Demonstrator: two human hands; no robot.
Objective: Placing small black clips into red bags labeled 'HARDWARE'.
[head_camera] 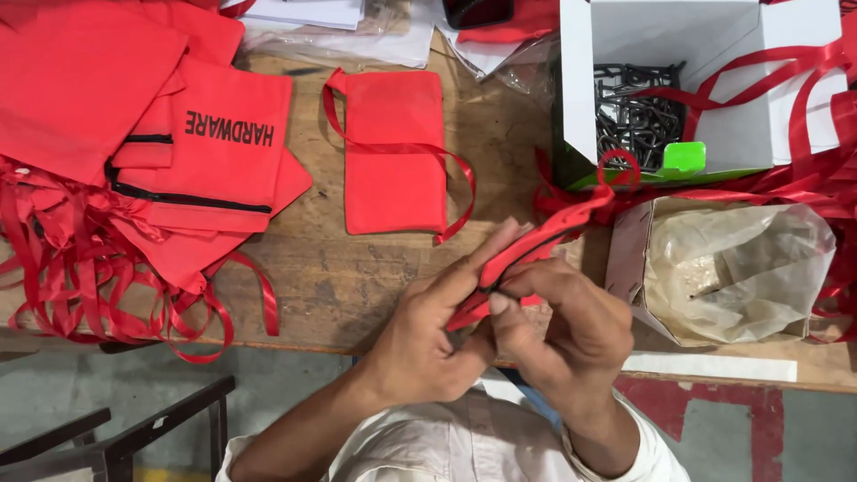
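Two hands on one thing from where I'm watching: both the left hand [428,335] and the right hand [558,326] are closed around a small red fabric drawstring pouch [527,254], held up just above the near edge of the worn wooden surface [357,277]. Left fingers are stretched along the pouch's side with the thumb pressing in, right fingers are curled over its lower end. The pouch is tilted, its open end pointing up toward the far right, and its red ribbon trails off toward the boxes.

Flat on the surface, a bit past the hands toward the far edge, lies another red drawstring pouch with loose ribbon ties [393,161], not touching anything else as far as I can see.

Far left corner is a whole heap of red fabric pouches with black zips and tangled ribbons [152,178], ribbons spilling over the near edge.

On the right side there's an open white cardboard box with dark metal hardware pieces inside [638,120] and a green flap at its front. Just nearer than that sits a brown cardboard box lined with a crumpled clear plastic bag [741,268]; can't tell what's in the bag. More red ribbons are draped over both boxes.
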